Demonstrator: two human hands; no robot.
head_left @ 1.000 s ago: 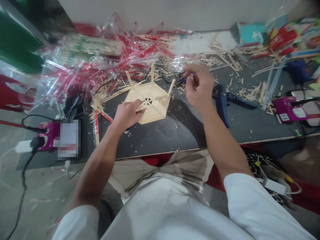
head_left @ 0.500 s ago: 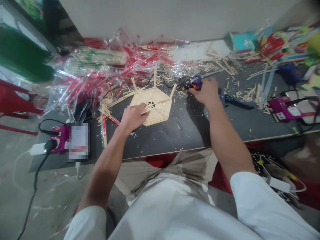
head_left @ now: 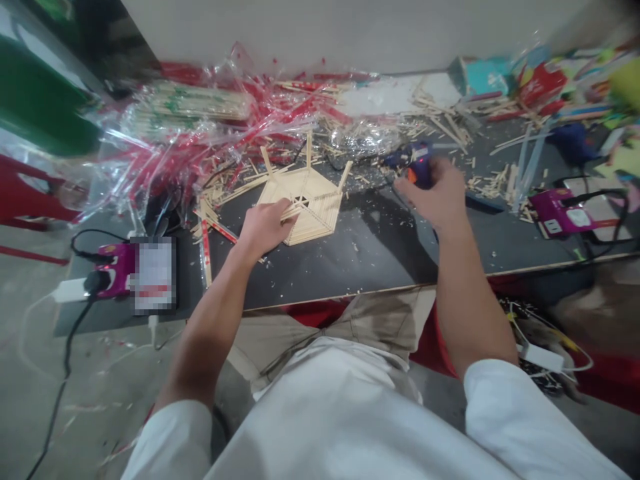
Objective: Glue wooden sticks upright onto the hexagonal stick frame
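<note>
A flat hexagonal panel [head_left: 320, 210] of pale wooden sticks lies on the dark table, with a small hole near its middle and several stick ends jutting out at its far side. My left hand [head_left: 265, 230] is closed on the panel's near left part, thumb towards the hole; its other fingertips are hidden. To the right of the panel, my right hand [head_left: 440, 197] grips a blue hot glue gun [head_left: 423, 163] with a small red light and an orange trigger. The gun is apart from the panel, its nozzle pointing left.
Clear and red plastic wrappers [head_left: 200, 147] and bundled sticks [head_left: 195, 103] heap up along the back. Stick offcuts [head_left: 495, 183] and translucent glue sticks [head_left: 530, 160] lie at the right. Purple power strips [head_left: 557, 213] sit at both sides, and a phone [head_left: 153, 277] at the left edge.
My right hand has lifted the glue gun and moved it rightward, away from the panel. My left hand stays on the panel. The whole view has shifted slightly.
</note>
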